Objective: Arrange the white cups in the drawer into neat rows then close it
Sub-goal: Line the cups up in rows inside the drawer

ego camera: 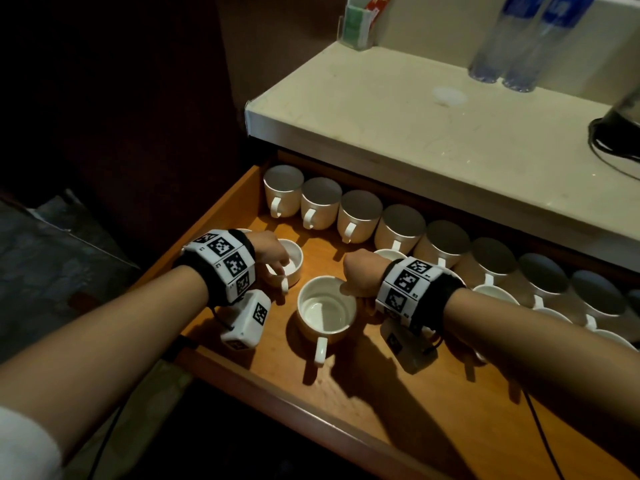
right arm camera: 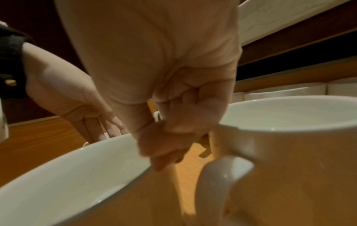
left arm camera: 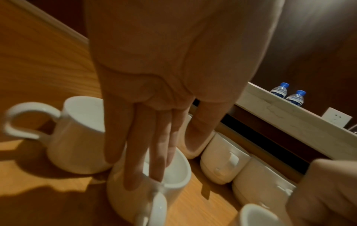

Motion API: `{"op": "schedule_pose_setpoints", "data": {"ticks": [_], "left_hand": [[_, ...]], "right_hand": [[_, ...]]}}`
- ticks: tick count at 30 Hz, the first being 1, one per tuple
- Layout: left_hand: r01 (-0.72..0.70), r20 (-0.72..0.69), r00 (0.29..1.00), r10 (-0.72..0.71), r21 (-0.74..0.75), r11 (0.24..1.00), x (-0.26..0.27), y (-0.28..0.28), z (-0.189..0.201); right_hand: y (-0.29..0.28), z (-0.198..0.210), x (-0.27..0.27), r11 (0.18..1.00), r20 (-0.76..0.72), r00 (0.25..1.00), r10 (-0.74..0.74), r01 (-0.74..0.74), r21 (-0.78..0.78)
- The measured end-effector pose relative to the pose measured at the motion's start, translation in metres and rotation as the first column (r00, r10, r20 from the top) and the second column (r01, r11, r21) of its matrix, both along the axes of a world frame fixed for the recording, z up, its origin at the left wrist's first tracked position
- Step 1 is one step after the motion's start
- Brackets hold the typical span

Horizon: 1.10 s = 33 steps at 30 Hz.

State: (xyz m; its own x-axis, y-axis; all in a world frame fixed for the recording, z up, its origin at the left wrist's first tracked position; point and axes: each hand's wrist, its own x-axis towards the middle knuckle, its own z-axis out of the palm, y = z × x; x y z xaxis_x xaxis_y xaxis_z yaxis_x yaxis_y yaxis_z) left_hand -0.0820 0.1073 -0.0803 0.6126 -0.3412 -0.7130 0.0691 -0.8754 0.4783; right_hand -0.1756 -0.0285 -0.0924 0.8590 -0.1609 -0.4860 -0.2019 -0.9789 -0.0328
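Note:
The wooden drawer (ego camera: pixel 381 393) stands pulled out. Along its back runs a row of upturned white cups (ego camera: pixel 360 216). My left hand (ego camera: pixel 277 261) (left arm camera: pixel 164 165) holds a slightly tilted white cup (ego camera: pixel 294 268) (left arm camera: pixel 173 183) by its rim, with fingers dipped inside. A second upright cup (left arm camera: pixel 77 137) stands just left of it. My right hand (ego camera: pixel 356 275) (right arm camera: pixel 166 146) has its fingers curled, with nothing seen between them. It sits between a large upright cup (ego camera: pixel 327 310) (right arm camera: pixel 77 175), beside its rim, and another cup (ego camera: pixel 389 254) (right arm camera: pixel 289 137).
More upright cups (ego camera: pixel 495 292) stand at the drawer's right. Above the drawer juts a pale counter (ego camera: pixel 415 133) with two water bottles (ego camera: pixel 519 39), a green card holder (ego camera: pixel 356 26) and a black cable (ego camera: pixel 609 140). The drawer's front edge (ego camera: pixel 311 427) lies near me.

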Motion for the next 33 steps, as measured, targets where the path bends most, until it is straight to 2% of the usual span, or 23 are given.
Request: {"op": "schedule_pose_setpoints", "data": {"ticks": [10, 15, 24, 29, 33], "left_hand": [[-0.014, 0.073, 0.997, 0.015, -0.002, 1.0, 0.011, 0.009, -0.007], [0.001, 0.085, 0.996, 0.001, -0.016, 1.0, 0.015, 0.007, -0.004], [-0.005, 0.078, 0.997, 0.021, -0.2, 0.98, 0.013, -0.011, 0.002], [0.11, 0.018, 0.994, -0.109, -0.146, 0.983, 0.009, -0.025, -0.006], [0.148, 0.014, 0.989, -0.147, -0.082, 0.986, 0.007, -0.035, -0.016]], "right_hand": [[0.003, 0.002, 0.008, 0.993, 0.029, 0.994, -0.108, 0.109, -0.039], [-0.001, 0.006, 0.014, 0.992, 0.012, 0.994, -0.111, 0.111, -0.061], [-0.01, 0.009, 0.022, 0.993, 0.104, 0.99, -0.092, 0.099, -0.065], [-0.016, 0.003, 0.023, 0.991, 0.126, 0.985, -0.117, 0.123, -0.043], [-0.023, 0.0, 0.025, 0.986, 0.163, 0.973, -0.163, 0.167, -0.011]]}}
